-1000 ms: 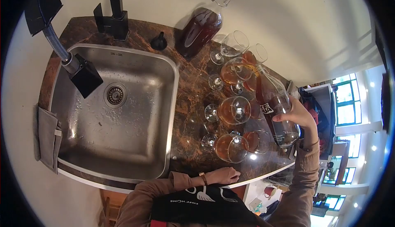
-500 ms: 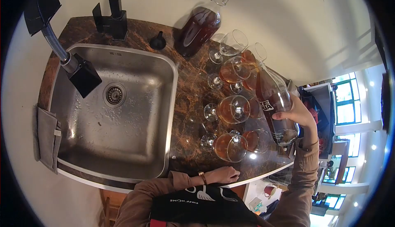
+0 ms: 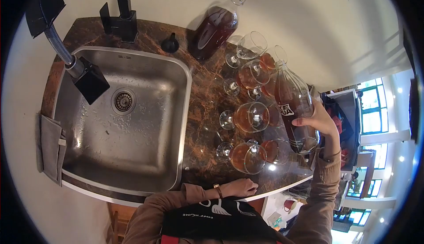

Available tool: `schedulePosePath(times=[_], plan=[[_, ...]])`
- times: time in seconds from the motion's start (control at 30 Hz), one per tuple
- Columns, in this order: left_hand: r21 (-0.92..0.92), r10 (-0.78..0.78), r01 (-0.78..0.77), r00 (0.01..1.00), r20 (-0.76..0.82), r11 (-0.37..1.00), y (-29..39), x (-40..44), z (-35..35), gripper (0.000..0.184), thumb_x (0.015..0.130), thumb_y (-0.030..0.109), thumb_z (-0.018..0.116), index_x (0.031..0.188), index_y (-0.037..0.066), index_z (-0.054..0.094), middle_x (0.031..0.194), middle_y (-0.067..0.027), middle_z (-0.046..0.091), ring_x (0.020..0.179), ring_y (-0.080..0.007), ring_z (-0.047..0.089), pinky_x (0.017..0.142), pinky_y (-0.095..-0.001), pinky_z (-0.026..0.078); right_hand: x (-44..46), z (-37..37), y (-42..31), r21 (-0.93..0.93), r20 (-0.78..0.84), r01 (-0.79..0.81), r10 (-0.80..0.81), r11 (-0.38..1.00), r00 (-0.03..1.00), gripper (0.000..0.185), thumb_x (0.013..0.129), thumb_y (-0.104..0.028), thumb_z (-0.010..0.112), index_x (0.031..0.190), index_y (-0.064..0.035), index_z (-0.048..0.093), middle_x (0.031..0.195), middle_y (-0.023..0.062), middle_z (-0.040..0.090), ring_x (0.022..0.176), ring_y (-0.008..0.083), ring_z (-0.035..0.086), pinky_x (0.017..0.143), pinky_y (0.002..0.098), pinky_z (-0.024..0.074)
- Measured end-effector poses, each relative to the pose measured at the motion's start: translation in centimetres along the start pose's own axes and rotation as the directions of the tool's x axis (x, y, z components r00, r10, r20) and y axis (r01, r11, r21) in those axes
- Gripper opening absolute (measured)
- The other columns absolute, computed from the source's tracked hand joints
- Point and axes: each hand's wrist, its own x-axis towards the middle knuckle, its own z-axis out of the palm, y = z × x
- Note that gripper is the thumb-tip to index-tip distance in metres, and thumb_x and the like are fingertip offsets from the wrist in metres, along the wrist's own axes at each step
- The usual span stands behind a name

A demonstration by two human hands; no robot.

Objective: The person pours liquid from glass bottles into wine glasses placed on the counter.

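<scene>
My right hand is wrapped round the lower part of a clear bottle with amber-brown liquid and a black-and-white label. The bottle is tilted, its neck beside a stemmed glass that holds amber liquid. No stream shows at its mouth. More glasses with amber liquid stand nearby, among them one in the middle and one near the front. An empty-looking glass is at the back. My left hand rests with curled fingers at the counter's front edge, nothing visible in it.
A stainless sink lies on the left, below a black faucet. At the back stand a swing-top bottle of dark red liquid and a small black funnel-like piece. A grey cloth hangs over the left edge.
The amber stream from the bottle in my right hand to the glass has stopped. That bottle has tipped back slightly, its mouth lifting away from the glass. My left hand has stayed in place.
</scene>
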Motion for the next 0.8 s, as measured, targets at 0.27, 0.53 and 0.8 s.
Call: schedulePosePath(times=[0.27, 0.53, 0.8], plan=[[0.012, 0.016, -0.016, 1.0, -0.007, 1.0, 0.2, -0.1, -0.1, 0.027, 0.086, 0.021, 0.053, 0.074, -0.004, 0.053, 0.066, -0.023, 0.058, 0.064, -0.0407, 0.057, 0.061, -0.0477, 0.045, 0.3, -0.3, 0.0, 0.004, 0.032, -0.035, 0.035, 0.999, 0.999, 0.081, 0.056, -0.022, 0.083, 0.125, 0.0033, 0.049, 0.114, 0.0107, 0.059, 0.105, 0.0183, 0.053, 0.095, 0.0301, 0.0378], [0.012, 0.016, -0.015, 1.0, -0.008, 1.0, 0.0, 0.0, 0.1, 0.026, 0.085, 0.02, 0.053, 0.074, -0.003, 0.053, 0.067, -0.0229, 0.058, 0.065, -0.0406, 0.057, 0.061, -0.0475, 0.045, 2.8, -1.7, -0.3, -0.025, -0.047, 0.025, -0.026, 0.999, 0.999, 0.08, 0.056, -0.024, 0.082, 0.124, 0.0024, 0.051, 0.113, 0.012, 0.059, 0.104, 0.0206, 0.054, 0.095, 0.0309, 0.0384], [0.001, -0.015, 0.015, 1.0, -0.007, 1.0, -0.4, -0.1, 0.3, 0.023, 0.084, 0.018, 0.053, 0.075, -0.003, 0.053, 0.067, -0.0222, 0.058, 0.066, -0.0403, 0.058, 0.062, -0.0476, 0.045, 5.7, -3.2, -0.5, -0.03, 0.019, -0.03, 0.031, 0.999, 0.999, 0.067, 0.061, -0.026, 0.078, 0.117, 0.0037, 0.055, 0.107, 0.0113, 0.061, 0.098, 0.0189, 0.056, 0.09, 0.0308, 0.0416]])
